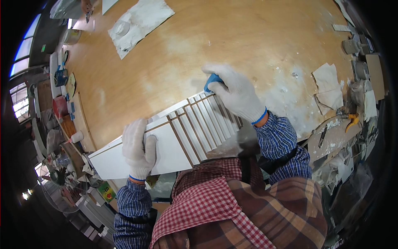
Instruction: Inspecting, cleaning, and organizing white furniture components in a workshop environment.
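A long white board (174, 143) with several raised white slats and brown grooves lies across the near edge of a round wooden table (199, 50). My left hand (139, 147), in a white glove, presses flat on the board's plain left part. In its white glove, my right hand (236, 92) grips a small blue block (212, 80) at the far end of the slats. Blue checked sleeves cover both forearms.
A white cloth (139, 23) lies at the table's far side. Folded paper pieces (329, 87) sit at the right. Jars and tools (356, 54) crowd the right rim; cans and containers (62, 83) line the left. White dust smears the table's right part.
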The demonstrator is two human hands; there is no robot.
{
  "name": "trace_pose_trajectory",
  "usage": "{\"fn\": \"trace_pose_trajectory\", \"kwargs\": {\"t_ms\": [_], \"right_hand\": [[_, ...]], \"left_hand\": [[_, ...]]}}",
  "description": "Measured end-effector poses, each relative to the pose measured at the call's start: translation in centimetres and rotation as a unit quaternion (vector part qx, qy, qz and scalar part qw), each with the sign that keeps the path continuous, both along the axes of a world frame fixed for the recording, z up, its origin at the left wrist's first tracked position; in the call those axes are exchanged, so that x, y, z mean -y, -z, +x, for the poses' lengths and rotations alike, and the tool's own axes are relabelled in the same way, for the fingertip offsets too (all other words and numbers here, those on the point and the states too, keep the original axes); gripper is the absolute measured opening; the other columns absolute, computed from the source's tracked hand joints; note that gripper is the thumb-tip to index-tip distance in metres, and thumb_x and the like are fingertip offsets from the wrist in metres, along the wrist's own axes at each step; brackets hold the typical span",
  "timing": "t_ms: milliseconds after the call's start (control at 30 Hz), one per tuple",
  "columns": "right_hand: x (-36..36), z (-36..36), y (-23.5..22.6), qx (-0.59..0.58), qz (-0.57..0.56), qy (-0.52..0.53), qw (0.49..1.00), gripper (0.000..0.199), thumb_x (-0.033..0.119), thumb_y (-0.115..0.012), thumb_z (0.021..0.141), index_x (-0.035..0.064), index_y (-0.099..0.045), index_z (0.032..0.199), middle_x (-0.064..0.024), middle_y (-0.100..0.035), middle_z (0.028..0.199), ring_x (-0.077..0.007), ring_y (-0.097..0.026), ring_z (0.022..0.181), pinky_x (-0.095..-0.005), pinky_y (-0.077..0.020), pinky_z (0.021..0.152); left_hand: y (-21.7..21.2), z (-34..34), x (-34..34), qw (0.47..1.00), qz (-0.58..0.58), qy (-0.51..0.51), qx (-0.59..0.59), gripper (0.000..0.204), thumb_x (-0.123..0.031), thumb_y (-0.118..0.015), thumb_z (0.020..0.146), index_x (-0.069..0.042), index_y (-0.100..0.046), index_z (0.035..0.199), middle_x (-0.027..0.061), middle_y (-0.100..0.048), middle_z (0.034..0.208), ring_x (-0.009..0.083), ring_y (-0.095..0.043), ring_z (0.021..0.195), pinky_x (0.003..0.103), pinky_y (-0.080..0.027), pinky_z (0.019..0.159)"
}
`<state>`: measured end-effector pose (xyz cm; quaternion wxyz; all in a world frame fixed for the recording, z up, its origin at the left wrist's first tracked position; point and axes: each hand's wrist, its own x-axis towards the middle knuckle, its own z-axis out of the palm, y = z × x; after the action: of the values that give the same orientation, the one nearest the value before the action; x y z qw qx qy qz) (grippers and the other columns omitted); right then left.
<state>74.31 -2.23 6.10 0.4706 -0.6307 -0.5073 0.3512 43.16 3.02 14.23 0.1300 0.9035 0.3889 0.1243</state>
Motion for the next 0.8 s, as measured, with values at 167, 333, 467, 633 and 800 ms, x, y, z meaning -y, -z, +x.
{"fn": "trace_pose_trajectory", "kwargs": {"t_ms": [167,333,467,633,800], "right_hand": [[-0.1,-1.3,-0.8,-0.023,0.022,-0.017,0.999,0.039,0.009,-0.068,0.093,0.0087,-0.064,0.132,-0.0139,-0.069,0.115,-0.0267,-0.069,0.1,-0.0351,-0.0547,0.089],[-1.0,-3.1,-0.8,-0.013,0.067,-0.045,0.997,0.034,0.009,-0.064,0.095,0.0076,-0.058,0.129,-0.0177,-0.066,0.109,-0.036,-0.066,0.097,-0.0422,-0.0542,0.085],[-1.6,-2.9,-0.4,0.006,0.048,-0.028,0.998,0.034,0.01,-0.064,0.095,0.0089,-0.059,0.129,-0.0178,-0.066,0.111,-0.0368,-0.066,0.1,-0.0436,-0.0539,0.086],[-1.3,-3.2,-0.8,0.03,0.045,-0.039,0.998,0.032,0.011,-0.064,0.095,0.0094,-0.059,0.127,-0.0183,-0.065,0.111,-0.0372,-0.066,0.102,-0.0441,-0.0534,0.088],[-2.3,-2.7,-0.9,0.003,0.034,-0.028,0.999,0.032,0.009,-0.065,0.095,0.0094,-0.06,0.127,-0.0165,-0.066,0.109,-0.0333,-0.067,0.097,-0.0405,-0.0539,0.085]], "left_hand": [[-0.6,0.0,0.2,1.0,-0.02,-0.012,-0.01,0.042,-0.006,-0.059,0.092,0.009,-0.06,0.131,0.0285,-0.064,0.126,0.0462,-0.06,0.119,0.049,-0.046,0.107],[-0.3,-0.3,0.1,1.0,-0.008,-0.005,-0.005,0.043,-0.008,-0.06,0.091,0.009,-0.061,0.13,0.0279,-0.065,0.125,0.0454,-0.061,0.118,0.05,-0.045,0.108],[-0.3,0.1,0.1,0.999,-0.029,-0.02,0.001,0.043,-0.008,-0.061,0.09,0.008,-0.062,0.129,0.0275,-0.066,0.125,0.045,-0.061,0.118,0.05,-0.043,0.11],[-0.3,-0.2,0.2,0.999,-0.031,-0.033,0.001,0.044,-0.007,-0.063,0.087,0.007,-0.063,0.129,0.0273,-0.067,0.124,0.0443,-0.063,0.118,0.051,-0.042,0.112],[-0.1,0.4,-0.4,0.999,0.023,0.008,0.029,0.042,-0.006,-0.068,0.081,0.007,-0.063,0.121,0.0248,-0.067,0.114,0.0418,-0.063,0.098,0.047,-0.05,0.092]]}}
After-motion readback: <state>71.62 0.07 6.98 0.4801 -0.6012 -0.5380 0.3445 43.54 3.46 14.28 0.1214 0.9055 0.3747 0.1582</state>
